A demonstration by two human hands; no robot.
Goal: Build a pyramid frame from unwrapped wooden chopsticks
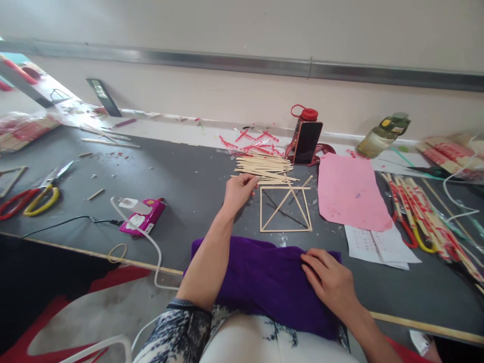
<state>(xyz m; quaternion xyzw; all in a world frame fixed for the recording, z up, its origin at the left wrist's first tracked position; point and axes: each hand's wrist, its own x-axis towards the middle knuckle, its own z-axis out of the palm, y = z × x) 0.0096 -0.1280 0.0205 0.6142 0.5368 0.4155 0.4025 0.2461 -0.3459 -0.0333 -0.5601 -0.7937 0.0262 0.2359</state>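
My left hand [239, 192] is at the left end of a pile of thin wooden sticks [260, 165]. Its thumb and fingers are pinched together; whatever they may hold is too small to make out. Just right of it lies a square frame of sticks [286, 231] with crossed diagonals, two of whose ends stick out past the top bar. On a purple cloth [260, 272] across my lap and the table edge rests my right hand [329, 278], fingers stretched out and holding nothing.
Behind the pile, a phone [308, 143] leans on a red-capped bottle [309, 115]. Pink sheet [351, 191] and printed paper [380, 247] lie right, near wrapped chopsticks [423, 206]. Left are a purple device [145, 218] with cables and scissors [41, 194]. A green-lidded bottle [381, 135] stands tilted.
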